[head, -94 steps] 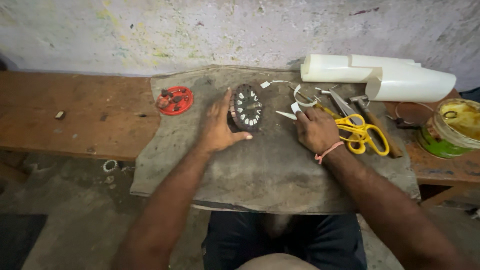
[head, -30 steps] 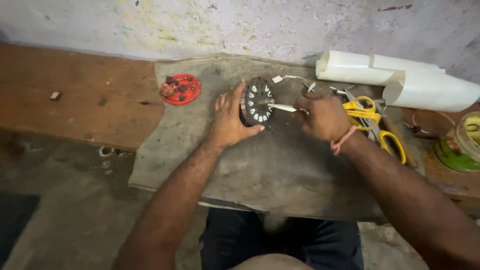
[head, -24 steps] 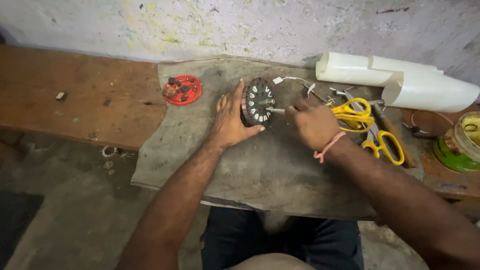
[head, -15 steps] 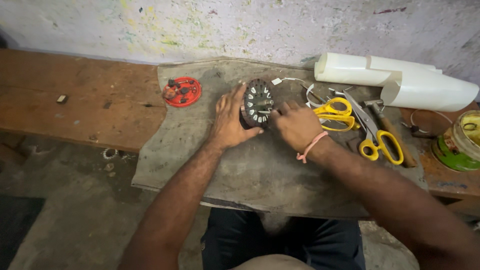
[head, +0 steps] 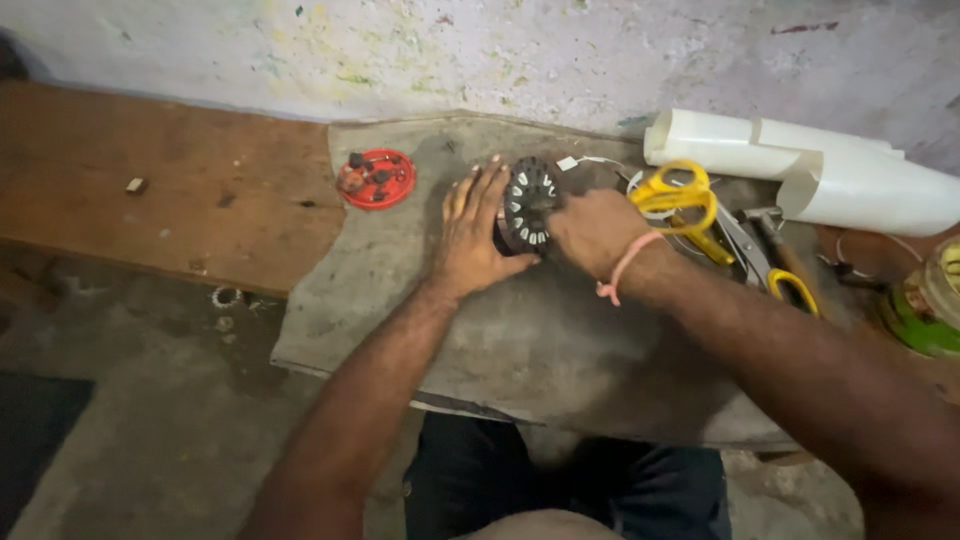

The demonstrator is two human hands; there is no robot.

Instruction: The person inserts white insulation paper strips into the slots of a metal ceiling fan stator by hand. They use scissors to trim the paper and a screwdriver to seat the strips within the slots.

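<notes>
Between the two hands, toward the far middle of the grey cloth (head: 560,340) that covers the bench (head: 160,200), a round dark stator with pale slot wedges (head: 528,205) is seen standing on edge, its flat face turned toward the camera and slightly to the right, so that its axis runs roughly left to right across the cloth. It lies immediately right of the left hand (head: 472,235), whose fingers (head: 484,190) are spread wide and laid flat against its left side, propping it upright; the left forearm is brought in from the near side at a slant. The right hand (head: 592,230) is pressed against the opposite side, curled into a loose fist; whether anything is pinched in its fingers cannot be told, since they are hidden behind the knuckles. Both hands are touching the stator, so neither is nearer. A pink band is worn on the right wrist. Just right of that hand lie yellow-handled scissors (head: 680,195), with white rolled sheets (head: 830,175) beyond at the far right. A red round lid holding small parts (head: 376,178) is set well apart to the left.
</notes>
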